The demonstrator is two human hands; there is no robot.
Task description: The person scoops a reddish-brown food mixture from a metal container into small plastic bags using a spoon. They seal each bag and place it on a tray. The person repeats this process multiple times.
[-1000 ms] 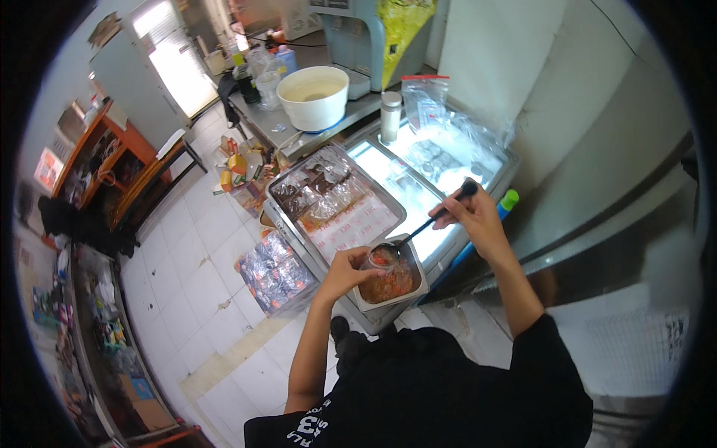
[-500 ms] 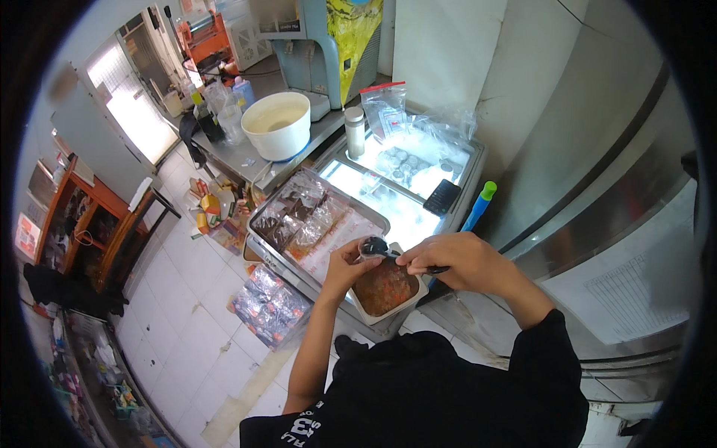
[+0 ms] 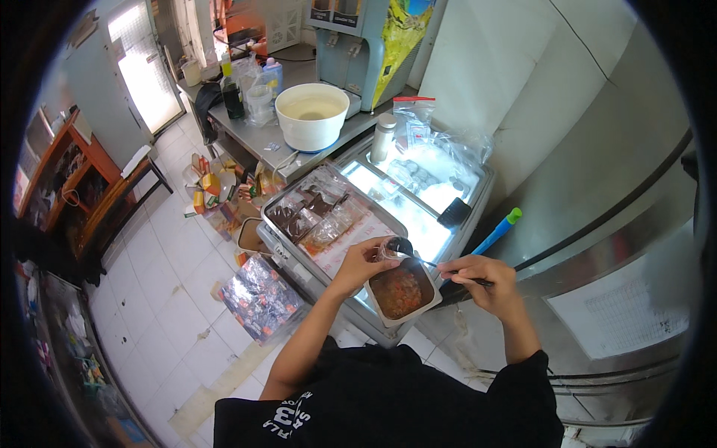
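My left hand (image 3: pixel 361 267) is closed around a small clear plastic cup (image 3: pixel 388 249) with something dark in or behind its mouth. The cup tilts over the far edge of a pale square tub (image 3: pixel 413 319). A chunky reddish-brown sauce (image 3: pixel 399 293) lies in the tub. On the tub's right, my right hand (image 3: pixel 489 284) pinches a thin dark spoon (image 3: pixel 476 281), whose working end points left to the cup's mouth; exactly what it carries is too small to tell. Beyond my left hand, a metal tray (image 3: pixel 398 224) holds several clear bags (image 3: pixel 317 209) of dark and orange-brown food.
The tub and tray stand on a glass-topped chest freezer (image 3: pixel 418 216). A black dark-faced object (image 3: pixel 454 213) and a white bottle (image 3: pixel 383 138) lie beyond. A white bucket (image 3: pixel 312 123) stands on the metal table at far left. A plastic-wrapped pack (image 3: pixel 261 299) sits low at left.
My view has shifted, so the scene sits lower and further right. My right hand has drawn away from the cup to the right, still with the spoon; my left still holds the cup.
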